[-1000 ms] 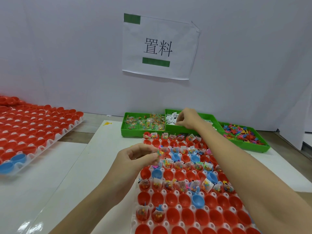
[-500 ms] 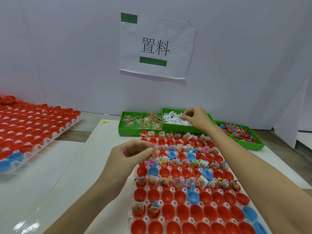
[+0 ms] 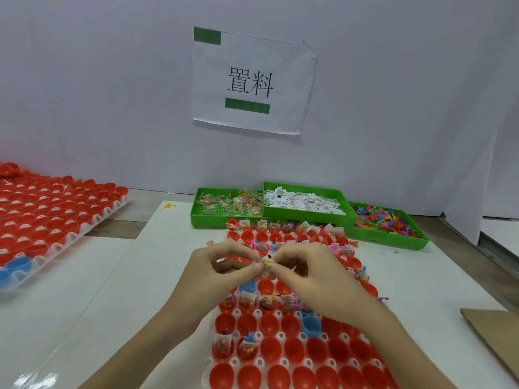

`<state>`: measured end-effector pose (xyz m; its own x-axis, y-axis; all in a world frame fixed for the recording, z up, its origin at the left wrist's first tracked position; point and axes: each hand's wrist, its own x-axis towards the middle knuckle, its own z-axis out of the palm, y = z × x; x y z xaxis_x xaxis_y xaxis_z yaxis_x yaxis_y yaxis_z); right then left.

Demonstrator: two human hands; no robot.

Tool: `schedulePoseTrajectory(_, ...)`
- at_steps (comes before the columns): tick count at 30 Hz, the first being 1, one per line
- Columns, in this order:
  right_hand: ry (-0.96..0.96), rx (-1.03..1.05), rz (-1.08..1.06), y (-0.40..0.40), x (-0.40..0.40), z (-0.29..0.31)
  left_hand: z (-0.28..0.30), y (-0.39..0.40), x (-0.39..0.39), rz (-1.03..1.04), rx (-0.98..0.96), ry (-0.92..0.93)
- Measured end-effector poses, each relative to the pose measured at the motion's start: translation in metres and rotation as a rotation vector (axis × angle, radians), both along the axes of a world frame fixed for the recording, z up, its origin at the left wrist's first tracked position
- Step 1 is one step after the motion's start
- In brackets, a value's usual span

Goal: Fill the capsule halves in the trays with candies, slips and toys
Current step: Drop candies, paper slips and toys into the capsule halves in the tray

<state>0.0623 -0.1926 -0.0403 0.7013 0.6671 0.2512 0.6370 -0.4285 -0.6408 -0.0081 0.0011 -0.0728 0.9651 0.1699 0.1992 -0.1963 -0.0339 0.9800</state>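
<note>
A white tray (image 3: 283, 362) of red and a few blue capsule halves lies in front of me; its far rows hold candy packets, slips and toys, its near rows are bare. Above its middle my left hand (image 3: 216, 269) pinches a small candy packet (image 3: 265, 264) with coloured beads. My right hand (image 3: 304, 272) meets it there, its fingertips pinching a white paper slip (image 3: 270, 258) against the packet. Behind the tray stand three green bins: candy packets (image 3: 229, 206), slips (image 3: 303, 202), coloured toys (image 3: 384, 220).
A second tray (image 3: 56, 209) of red capsule halves, with blue ones at its near end, lies at the left. A cardboard piece (image 3: 497, 335) juts in at the right edge. A white wall with a paper sign (image 3: 250, 82) closes the back.
My right hand has come back from the slip bin with a slip and joined my left hand over the tray. The left hand moved slightly right with the packet.
</note>
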Motion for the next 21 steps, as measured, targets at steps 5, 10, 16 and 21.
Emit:
schedulePoseTrajectory(5,-0.051,0.041,-0.010,-0.006,-0.015,-0.005,0.001,-0.006,-0.004,0.022,0.095,-0.069)
schedulePoseTrajectory(10,-0.176,-0.080,-0.018,-0.013,-0.012,-0.008,0.002,-0.009,-0.006,-0.018,0.267,-0.173)
schedulePoseTrajectory(16,-0.220,-0.156,-0.020,-0.013,-0.013,-0.014,-0.006,-0.020,-0.006,0.041,0.422,-0.261)
schedulePoseTrajectory(21,-0.106,-0.081,0.004,-0.029,-0.007,-0.003,-0.010,-0.020,-0.005,0.115,0.465,-0.269)
